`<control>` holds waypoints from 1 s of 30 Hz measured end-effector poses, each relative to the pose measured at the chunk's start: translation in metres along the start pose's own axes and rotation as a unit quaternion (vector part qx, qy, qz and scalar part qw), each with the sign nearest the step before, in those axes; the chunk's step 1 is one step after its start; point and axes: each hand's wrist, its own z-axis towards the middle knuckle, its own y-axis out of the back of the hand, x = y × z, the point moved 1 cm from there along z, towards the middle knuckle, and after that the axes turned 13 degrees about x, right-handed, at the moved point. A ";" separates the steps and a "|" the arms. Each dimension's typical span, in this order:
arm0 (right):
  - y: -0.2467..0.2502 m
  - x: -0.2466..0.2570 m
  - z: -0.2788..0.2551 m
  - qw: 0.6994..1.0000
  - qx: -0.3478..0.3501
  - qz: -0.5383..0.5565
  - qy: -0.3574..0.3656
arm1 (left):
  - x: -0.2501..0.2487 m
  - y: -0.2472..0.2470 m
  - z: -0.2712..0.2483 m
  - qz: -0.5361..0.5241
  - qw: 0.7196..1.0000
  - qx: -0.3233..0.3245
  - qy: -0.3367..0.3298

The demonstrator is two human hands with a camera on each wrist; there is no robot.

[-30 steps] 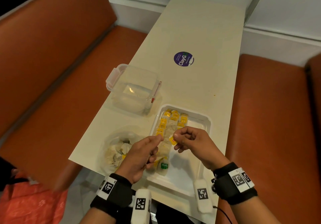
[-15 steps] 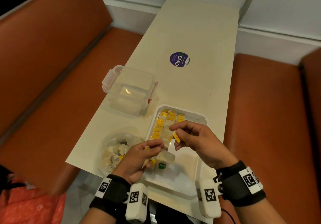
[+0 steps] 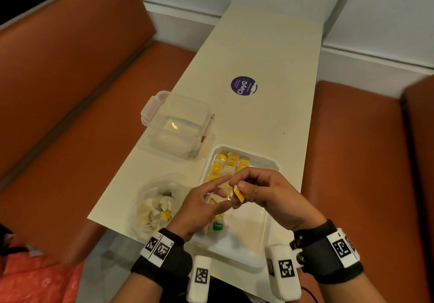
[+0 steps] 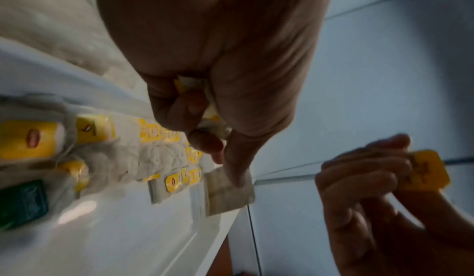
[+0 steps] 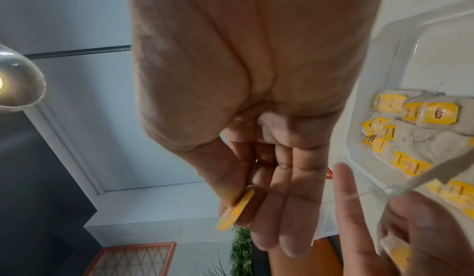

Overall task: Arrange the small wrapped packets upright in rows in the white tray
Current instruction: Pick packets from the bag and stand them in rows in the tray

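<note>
Between two orange padded bench seats, a narrow cream tabletop (image 3: 263, 51) runs toward a white wall; its matte surface carries a round purple sticker (image 3: 243, 85). Near its front edge sits the white tray (image 3: 267, 211) — rectangular, glossy, with rounded corners. Small wrapped packets (image 3: 226, 164) with yellow labels and pale crinkled wrapping stand in rows at the tray's far end; one green-labelled packet (image 3: 217, 226) lies nearer the front. Left of the tray rest a clear rigid plastic container (image 3: 178, 124) with clip latches and a thin translucent bag (image 3: 155, 206) of loose packets. Above the tray, the right hand (image 3: 270, 194) pinches a flat yellow tag (image 3: 239, 194) between thumb and fingers. The left hand (image 3: 199, 206) — index finger extended — curls its other fingers around a held packet (image 4: 205, 106). The hands' fingertips nearly meet.
</note>
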 end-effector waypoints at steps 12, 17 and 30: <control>0.007 -0.001 0.002 0.998 -0.033 0.053 0.029 | -0.006 -0.011 -0.010 0.071 0.996 0.048 0.007; 0.017 -0.006 0.002 0.992 -0.104 0.058 0.039 | -0.002 -0.007 -0.018 0.043 0.999 -0.005 0.014; 0.001 -0.040 0.000 0.978 -0.208 0.000 -0.031 | -0.014 -0.003 -0.014 -0.084 0.994 -0.048 0.042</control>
